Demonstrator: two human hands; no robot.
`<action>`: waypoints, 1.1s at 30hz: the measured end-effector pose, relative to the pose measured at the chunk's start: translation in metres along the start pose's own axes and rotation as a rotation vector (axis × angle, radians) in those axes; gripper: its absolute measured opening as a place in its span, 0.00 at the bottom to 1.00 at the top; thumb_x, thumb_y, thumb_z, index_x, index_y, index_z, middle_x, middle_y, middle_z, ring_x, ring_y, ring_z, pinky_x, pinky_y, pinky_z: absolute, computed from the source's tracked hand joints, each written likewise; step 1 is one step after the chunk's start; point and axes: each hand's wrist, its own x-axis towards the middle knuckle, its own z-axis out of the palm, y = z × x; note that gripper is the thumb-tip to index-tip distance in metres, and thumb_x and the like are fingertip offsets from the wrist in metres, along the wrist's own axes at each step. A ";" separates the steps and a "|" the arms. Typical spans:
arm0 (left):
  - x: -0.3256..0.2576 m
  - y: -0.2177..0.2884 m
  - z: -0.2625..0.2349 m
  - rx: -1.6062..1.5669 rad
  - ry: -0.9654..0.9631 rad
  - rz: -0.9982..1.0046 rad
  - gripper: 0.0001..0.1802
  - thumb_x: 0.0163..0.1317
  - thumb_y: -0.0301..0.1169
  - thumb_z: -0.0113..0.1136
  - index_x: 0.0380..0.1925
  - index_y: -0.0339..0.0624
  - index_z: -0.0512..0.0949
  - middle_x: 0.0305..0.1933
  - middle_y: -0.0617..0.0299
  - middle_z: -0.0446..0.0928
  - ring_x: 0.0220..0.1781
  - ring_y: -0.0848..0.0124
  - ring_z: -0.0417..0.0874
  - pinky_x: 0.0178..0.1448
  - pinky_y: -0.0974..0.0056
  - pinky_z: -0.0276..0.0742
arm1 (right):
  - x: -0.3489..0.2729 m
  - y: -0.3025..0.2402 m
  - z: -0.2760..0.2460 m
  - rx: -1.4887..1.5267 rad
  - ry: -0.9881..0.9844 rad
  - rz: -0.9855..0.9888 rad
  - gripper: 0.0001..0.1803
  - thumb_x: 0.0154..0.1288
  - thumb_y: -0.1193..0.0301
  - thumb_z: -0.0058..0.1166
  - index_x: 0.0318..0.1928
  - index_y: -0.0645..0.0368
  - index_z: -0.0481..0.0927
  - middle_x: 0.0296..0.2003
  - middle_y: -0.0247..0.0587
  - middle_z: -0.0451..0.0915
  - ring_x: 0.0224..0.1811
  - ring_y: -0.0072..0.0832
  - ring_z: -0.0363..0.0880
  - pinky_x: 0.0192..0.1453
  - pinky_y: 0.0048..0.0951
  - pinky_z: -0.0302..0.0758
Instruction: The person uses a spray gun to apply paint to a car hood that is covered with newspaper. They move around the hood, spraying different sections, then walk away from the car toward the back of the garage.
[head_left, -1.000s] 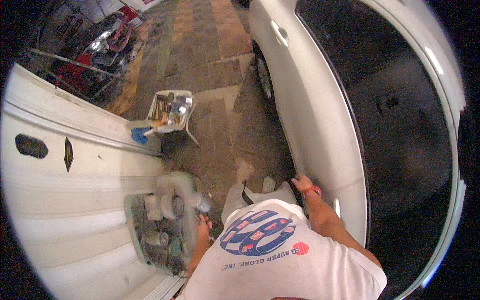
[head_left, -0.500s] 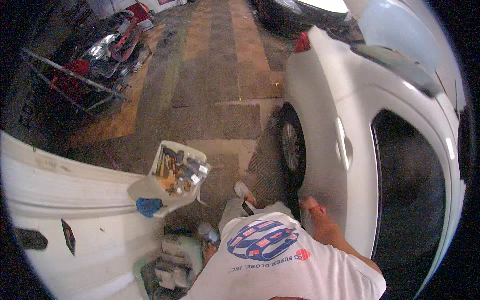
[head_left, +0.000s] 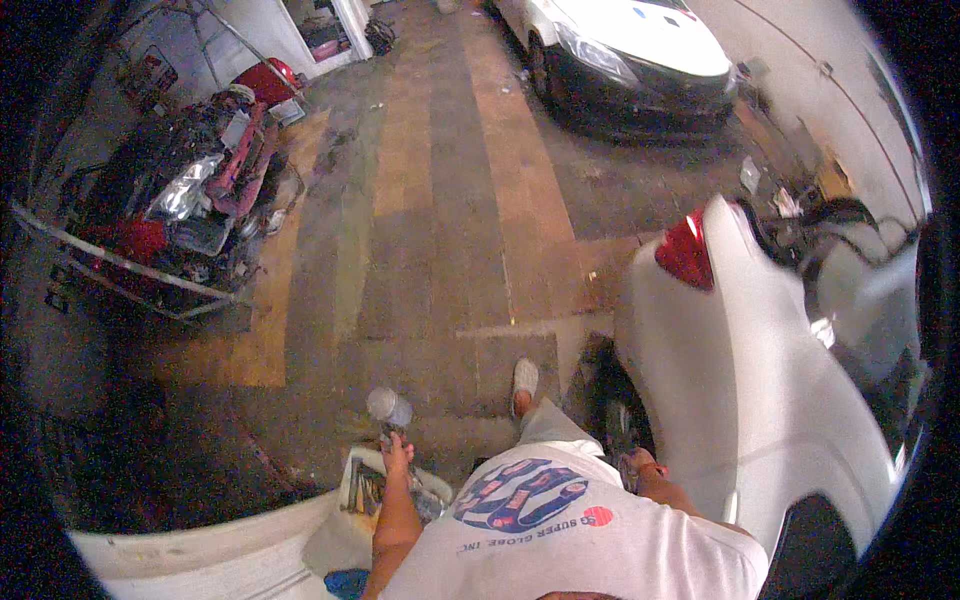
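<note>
My left hand (head_left: pixel 398 455) is closed round the body of what looks like a spray gun (head_left: pixel 388 405), with a rounded, pale translucent cup at its far end. It is held out over the floor, just beyond a pale bin of tools and small parts (head_left: pixel 350 482). My left forearm partly covers that bin. Low beside the white car (head_left: pixel 690 390), near its dark rear wheel (head_left: pixel 612 400), my right hand (head_left: pixel 648 466) has its fingers curled in. Something dark shows at those fingers, too unclear to name.
A white panel (head_left: pixel 200 555) runs along the lower left, with a blue cloth-like thing (head_left: pixel 347 582) near it. Piled car parts (head_left: pixel 215 190) and a metal frame (head_left: pixel 130 262) stand at the far left. Another white car (head_left: pixel 640 60) is parked ahead on the striped floor (head_left: pixel 410 250).
I have moved forward along the white car, past the bin and towards its rear. My left hand has swung forward with the spray gun. My right hand has come along the car's side.
</note>
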 end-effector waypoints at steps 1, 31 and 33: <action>0.008 0.005 0.012 -0.020 -0.104 0.001 0.39 0.72 0.68 0.54 0.57 0.41 0.79 0.32 0.60 0.84 0.23 0.72 0.78 0.26 0.67 0.72 | 0.032 -0.046 -0.017 -0.033 0.041 -0.095 0.30 0.66 0.45 0.64 0.48 0.61 0.89 0.34 0.50 0.88 0.40 0.38 0.88 0.49 0.47 0.81; 0.550 0.714 0.628 0.236 -0.196 -0.031 0.42 0.67 0.74 0.54 0.53 0.46 0.85 0.31 0.70 0.80 0.29 0.80 0.73 0.38 0.71 0.71 | 0.503 -0.767 -0.314 -0.075 0.037 -0.099 0.29 0.64 0.48 0.64 0.53 0.58 0.87 0.37 0.54 0.89 0.41 0.48 0.88 0.49 0.47 0.82; 0.588 0.766 0.703 0.262 -0.130 -0.027 0.42 0.67 0.74 0.54 0.54 0.46 0.85 0.32 0.69 0.81 0.29 0.80 0.74 0.37 0.71 0.72 | 0.577 -0.791 -0.341 -0.184 0.040 -0.179 0.28 0.65 0.50 0.65 0.56 0.59 0.86 0.41 0.54 0.89 0.43 0.47 0.88 0.51 0.45 0.83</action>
